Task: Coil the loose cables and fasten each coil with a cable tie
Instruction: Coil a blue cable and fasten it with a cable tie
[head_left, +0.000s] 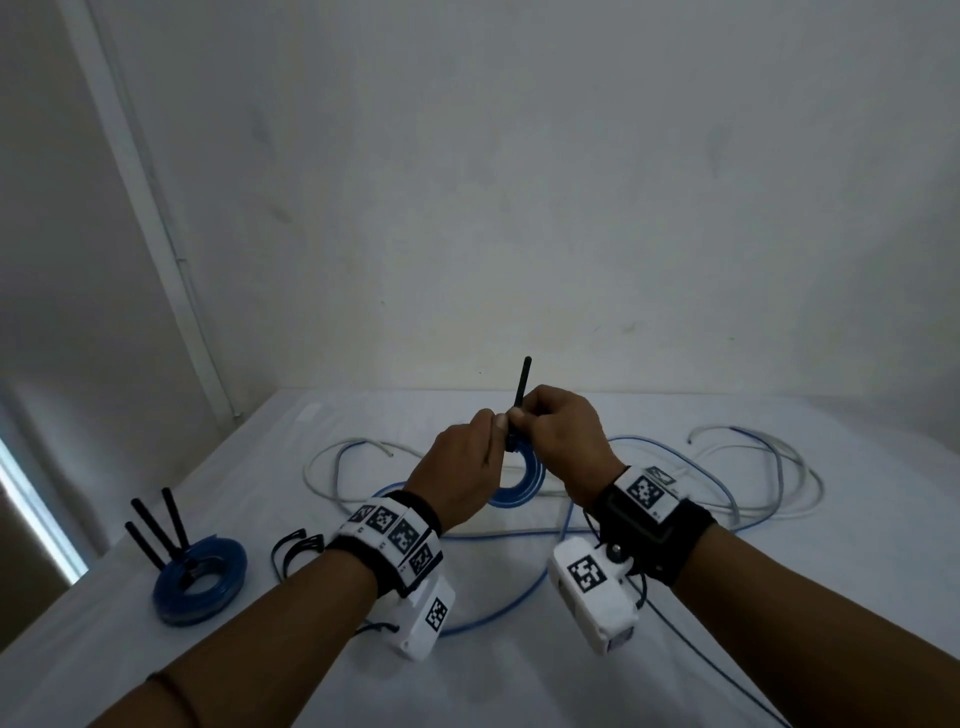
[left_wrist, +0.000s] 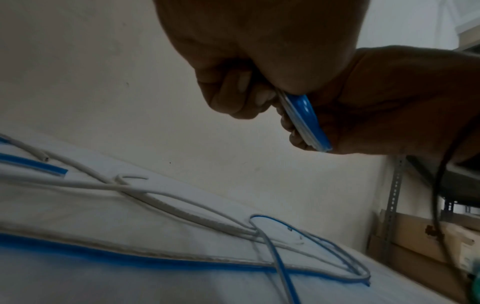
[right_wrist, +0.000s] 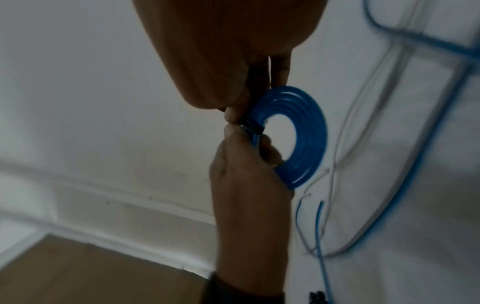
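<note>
The person holds a small blue coil (head_left: 519, 475) up off the bench (head_left: 675, 675), likely so that both hands can work around its rim without the surface getting in the way. The left hand (head_left: 462, 467) pinches the top of the coil with its fingers (left_wrist: 228, 96) curled, steadying the loops so they cannot spring apart. The right hand (head_left: 563, 436) pinches the black cable tie (head_left: 521, 389) where it wraps the coil, and the tie's free tail stands up above the knuckles, which suggests it is being pulled snug. The ring hangs below both sets of fingers. A finished coil (head_left: 200, 579) with three tie tails lies to the left, spare ties (head_left: 296, 548) beside it. Loose cables (head_left: 727, 483) sprawl behind, still to be coiled.
</note>
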